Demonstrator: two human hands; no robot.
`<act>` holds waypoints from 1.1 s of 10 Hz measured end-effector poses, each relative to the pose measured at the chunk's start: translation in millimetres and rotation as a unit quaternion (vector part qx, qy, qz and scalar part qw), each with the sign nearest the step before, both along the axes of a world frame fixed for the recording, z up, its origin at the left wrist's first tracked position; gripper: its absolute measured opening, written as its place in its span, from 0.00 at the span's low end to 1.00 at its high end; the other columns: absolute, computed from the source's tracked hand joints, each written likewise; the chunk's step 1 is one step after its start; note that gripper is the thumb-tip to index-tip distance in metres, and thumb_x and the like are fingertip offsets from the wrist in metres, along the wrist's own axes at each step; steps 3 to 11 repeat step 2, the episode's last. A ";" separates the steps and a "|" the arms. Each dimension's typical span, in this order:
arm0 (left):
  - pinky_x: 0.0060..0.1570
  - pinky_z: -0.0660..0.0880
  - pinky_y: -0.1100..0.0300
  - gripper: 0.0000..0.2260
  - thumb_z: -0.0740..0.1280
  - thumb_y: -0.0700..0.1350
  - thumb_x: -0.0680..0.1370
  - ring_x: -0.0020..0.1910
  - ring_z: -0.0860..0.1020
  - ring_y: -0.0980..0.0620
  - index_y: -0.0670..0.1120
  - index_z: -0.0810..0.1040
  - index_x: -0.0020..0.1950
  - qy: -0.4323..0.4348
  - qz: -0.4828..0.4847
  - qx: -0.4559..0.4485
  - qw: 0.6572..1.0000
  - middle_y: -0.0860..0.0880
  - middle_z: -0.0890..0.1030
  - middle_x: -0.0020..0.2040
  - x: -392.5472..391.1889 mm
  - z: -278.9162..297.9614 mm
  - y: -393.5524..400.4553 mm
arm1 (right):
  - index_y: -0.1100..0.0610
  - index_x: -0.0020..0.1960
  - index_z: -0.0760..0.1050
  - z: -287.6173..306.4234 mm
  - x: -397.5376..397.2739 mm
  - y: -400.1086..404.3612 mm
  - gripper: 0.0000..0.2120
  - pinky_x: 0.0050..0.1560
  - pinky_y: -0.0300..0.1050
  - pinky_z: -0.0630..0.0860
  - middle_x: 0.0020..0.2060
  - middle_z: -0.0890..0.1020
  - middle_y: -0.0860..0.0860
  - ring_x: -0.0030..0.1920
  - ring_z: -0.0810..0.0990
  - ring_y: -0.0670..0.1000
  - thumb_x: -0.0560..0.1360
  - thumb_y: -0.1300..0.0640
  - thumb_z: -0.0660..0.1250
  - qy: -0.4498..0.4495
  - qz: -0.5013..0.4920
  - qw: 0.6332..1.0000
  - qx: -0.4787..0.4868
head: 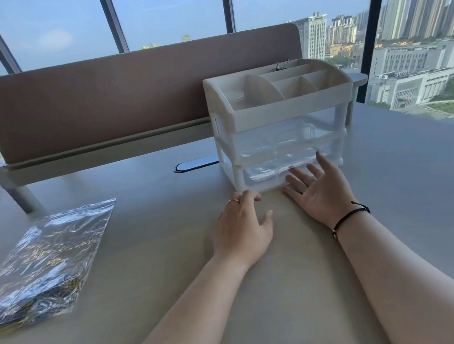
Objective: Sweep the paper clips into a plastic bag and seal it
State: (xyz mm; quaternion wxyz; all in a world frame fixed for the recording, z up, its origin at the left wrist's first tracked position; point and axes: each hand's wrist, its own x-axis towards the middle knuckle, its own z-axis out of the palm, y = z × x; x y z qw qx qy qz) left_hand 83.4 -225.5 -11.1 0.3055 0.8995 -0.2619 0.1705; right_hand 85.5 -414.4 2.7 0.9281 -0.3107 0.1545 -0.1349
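Note:
A clear plastic bag lies flat on the grey desk at the left, with many gold and dark paper clips inside it. My left hand rests palm down on the desk, fingers loosely curled, just in front of the white desk organizer. My right hand is spread open, palm turned left, its fingertips at the front of the organizer's clear bottom drawer. Neither hand holds anything. Both hands are well to the right of the bag.
The organizer has open top compartments with binder clips at the back, and two clear drawers. A brown divider panel runs along the desk's far edge. A cable slot sits left of the organizer. Windows lie beyond.

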 end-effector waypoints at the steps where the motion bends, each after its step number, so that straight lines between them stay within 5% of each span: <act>1: 0.54 0.75 0.56 0.12 0.69 0.50 0.77 0.53 0.79 0.51 0.50 0.77 0.59 0.038 -0.026 -0.045 0.998 0.51 0.77 0.56 -2.3 0.1 10.8 | 0.53 0.79 0.54 -0.8 -3.8 3.1 0.34 0.72 0.60 0.65 0.70 0.71 0.59 0.73 0.68 0.61 0.79 0.44 0.64 0.001 -0.001 1.000 -0.016; 2: 0.51 0.75 0.58 0.09 0.71 0.47 0.76 0.43 0.76 0.53 0.49 0.80 0.55 0.086 -0.053 -0.110 0.989 0.53 0.78 0.48 -7.8 1.2 26.9 | 0.58 0.77 0.57 0.0 -7.8 11.8 0.33 0.70 0.57 0.69 0.67 0.71 0.64 0.69 0.72 0.62 0.78 0.49 0.67 0.029 -0.030 0.999 -0.035; 11: 0.51 0.75 0.58 0.09 0.71 0.47 0.76 0.43 0.76 0.53 0.49 0.80 0.55 0.086 -0.053 -0.110 0.989 0.53 0.78 0.48 -7.8 1.2 26.9 | 0.58 0.77 0.57 0.0 -7.8 11.8 0.33 0.70 0.57 0.69 0.67 0.71 0.64 0.69 0.72 0.62 0.78 0.49 0.67 0.029 -0.030 0.999 -0.035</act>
